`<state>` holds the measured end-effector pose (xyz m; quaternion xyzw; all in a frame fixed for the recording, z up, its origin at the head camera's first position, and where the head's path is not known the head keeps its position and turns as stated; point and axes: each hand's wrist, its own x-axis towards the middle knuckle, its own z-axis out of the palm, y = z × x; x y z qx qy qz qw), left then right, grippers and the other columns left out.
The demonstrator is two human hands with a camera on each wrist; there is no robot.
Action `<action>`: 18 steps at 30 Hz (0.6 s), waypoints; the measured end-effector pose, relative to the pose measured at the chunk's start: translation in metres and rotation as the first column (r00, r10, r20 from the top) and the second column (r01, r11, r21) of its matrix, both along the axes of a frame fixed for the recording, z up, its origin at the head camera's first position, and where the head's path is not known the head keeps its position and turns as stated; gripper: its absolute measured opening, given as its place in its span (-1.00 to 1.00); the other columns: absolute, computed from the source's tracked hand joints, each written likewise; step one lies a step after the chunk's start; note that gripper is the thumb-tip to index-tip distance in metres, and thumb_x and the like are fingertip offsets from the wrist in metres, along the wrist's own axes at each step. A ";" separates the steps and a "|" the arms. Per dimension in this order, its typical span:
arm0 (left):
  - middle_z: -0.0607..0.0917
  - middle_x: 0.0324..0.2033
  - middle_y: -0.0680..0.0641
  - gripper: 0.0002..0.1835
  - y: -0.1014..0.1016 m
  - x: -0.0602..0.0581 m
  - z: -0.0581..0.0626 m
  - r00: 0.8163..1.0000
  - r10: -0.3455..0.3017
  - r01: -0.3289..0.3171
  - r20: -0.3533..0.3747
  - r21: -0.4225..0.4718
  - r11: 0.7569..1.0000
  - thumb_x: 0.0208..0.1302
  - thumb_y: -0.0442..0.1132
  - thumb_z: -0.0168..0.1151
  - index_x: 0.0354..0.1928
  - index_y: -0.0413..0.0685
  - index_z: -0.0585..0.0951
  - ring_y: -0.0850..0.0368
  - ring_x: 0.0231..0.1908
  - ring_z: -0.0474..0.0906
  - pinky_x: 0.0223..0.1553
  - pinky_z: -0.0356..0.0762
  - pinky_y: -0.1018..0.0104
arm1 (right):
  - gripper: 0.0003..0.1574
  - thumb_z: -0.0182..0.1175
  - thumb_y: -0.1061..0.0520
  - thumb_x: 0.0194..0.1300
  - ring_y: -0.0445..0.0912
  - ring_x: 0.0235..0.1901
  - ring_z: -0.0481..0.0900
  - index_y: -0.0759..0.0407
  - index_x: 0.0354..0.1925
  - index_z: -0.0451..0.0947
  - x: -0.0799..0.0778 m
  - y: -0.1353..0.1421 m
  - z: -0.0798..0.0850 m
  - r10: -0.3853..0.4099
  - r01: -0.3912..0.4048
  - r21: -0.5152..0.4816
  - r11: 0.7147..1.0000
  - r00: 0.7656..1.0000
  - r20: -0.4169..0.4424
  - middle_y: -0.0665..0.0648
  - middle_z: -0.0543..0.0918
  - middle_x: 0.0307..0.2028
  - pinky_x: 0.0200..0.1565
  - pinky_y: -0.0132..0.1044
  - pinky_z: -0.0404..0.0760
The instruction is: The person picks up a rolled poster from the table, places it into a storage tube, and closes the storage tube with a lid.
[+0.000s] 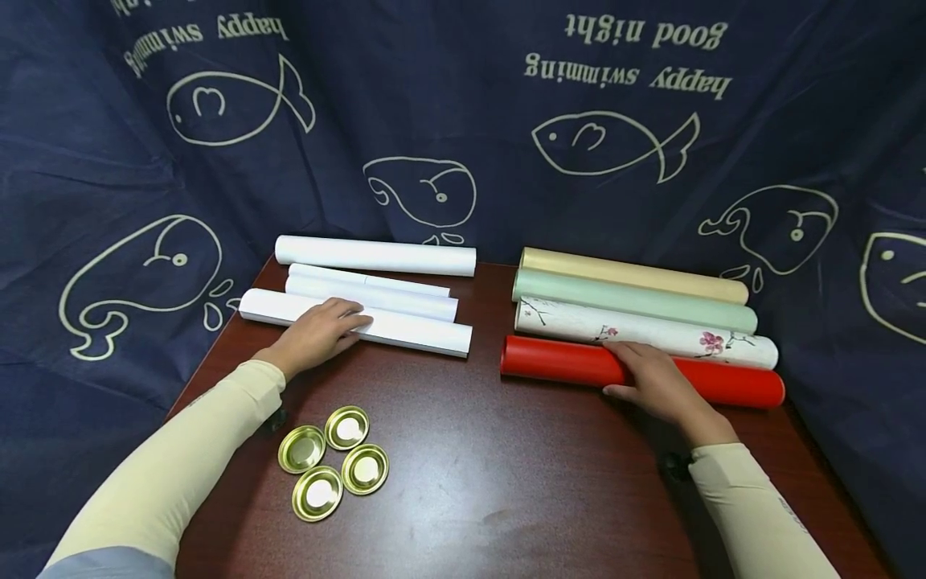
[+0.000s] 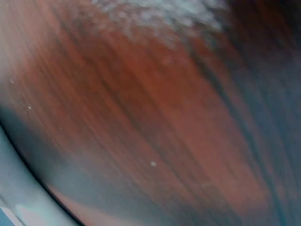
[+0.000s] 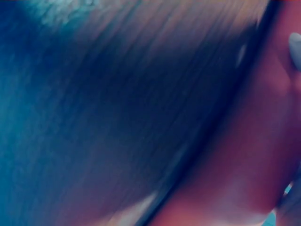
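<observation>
My left hand (image 1: 321,334) lies over the front white paper roll (image 1: 419,331) on the left of the table, its fingers across the top and the thumb at the near side. On the right, my right hand (image 1: 657,382) grips the glossy red roll (image 1: 560,362), with the thumb low on the near side and the fingers over the top. Right behind the red roll is a white roll with pink blossoms and dark twigs (image 1: 644,331). Both wrist views are blurred; the left one mostly shows the brown tabletop (image 2: 141,117).
More white rolls (image 1: 376,256) lie behind the left hand. A pale green roll (image 1: 637,301) and a beige roll (image 1: 633,275) lie at the back right. Several shallow gold round dishes (image 1: 301,449) sit at the front left. A dark blue printed cloth (image 1: 499,104) hangs behind the table.
</observation>
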<state>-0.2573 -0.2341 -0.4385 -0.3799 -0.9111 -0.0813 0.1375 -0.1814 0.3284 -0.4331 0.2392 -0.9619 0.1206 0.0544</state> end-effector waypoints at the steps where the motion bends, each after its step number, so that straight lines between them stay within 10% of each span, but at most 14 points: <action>1: 0.58 0.09 -0.21 -0.57 0.000 0.000 0.000 1.000 0.002 -0.002 0.006 -0.004 1.000 0.22 -0.28 0.42 0.15 -0.09 0.63 -0.17 0.13 0.49 0.07 0.47 -0.13 | -0.02 0.53 0.05 0.04 0.32 0.14 0.45 0.33 0.34 0.35 0.000 0.000 0.000 -0.002 0.002 0.000 1.000 1.000 0.003 0.40 0.53 0.15 0.21 0.24 0.31; 18: 0.59 -0.05 -0.13 -0.61 0.005 -0.010 -0.003 0.998 -0.043 0.041 -0.054 -0.040 0.998 0.20 -0.34 0.41 0.07 -0.05 0.60 -0.12 0.00 0.52 -0.05 0.52 -0.07 | -0.04 0.55 0.08 0.01 0.32 0.15 0.43 0.35 0.30 0.37 0.007 -0.001 0.003 0.008 -0.007 0.016 1.000 1.000 -0.020 0.39 0.52 0.16 0.21 0.26 0.29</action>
